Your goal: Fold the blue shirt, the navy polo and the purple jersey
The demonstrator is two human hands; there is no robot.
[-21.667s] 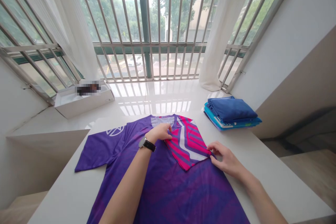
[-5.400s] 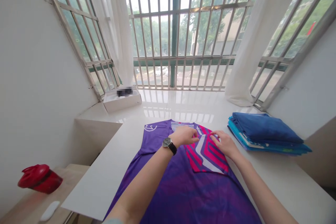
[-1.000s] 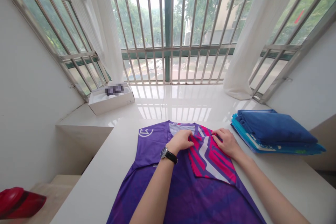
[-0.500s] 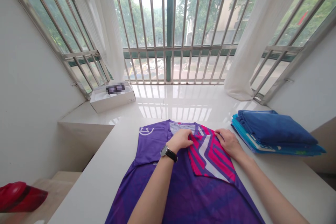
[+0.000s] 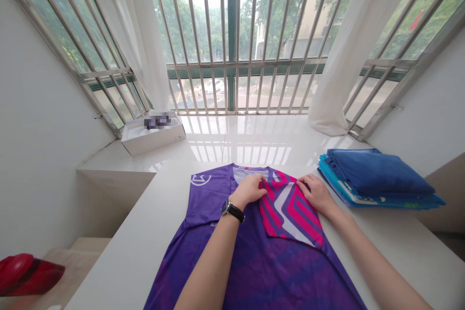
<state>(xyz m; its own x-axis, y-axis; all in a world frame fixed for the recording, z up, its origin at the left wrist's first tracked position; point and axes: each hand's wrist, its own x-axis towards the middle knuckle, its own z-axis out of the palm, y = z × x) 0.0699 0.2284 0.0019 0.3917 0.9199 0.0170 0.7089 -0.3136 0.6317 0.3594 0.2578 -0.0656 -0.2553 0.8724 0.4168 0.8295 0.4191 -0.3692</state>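
Left hand (image 5: 248,191) and right hand (image 5: 316,194) on the 2 edges of the folded pink panel (image 5: 290,213), purple jersey (image 5: 232,271) beneath, fingers down, can't tell if gripping; white tabletop (image 5: 123,266) open alongside!

White table (image 5: 116,266): purple jersey (image 5: 261,276) laid flat, pink panel folded over; blue clothes stack (image 5: 376,181) placed right. White box (image 5: 152,139) set on glossy sill (image 5: 232,128) beyond.

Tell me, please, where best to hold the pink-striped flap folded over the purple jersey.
Take the pink-striped flap by its lower tip, probably from the near side: that tip lies free, while the left hand and right hand cover the upper edge.
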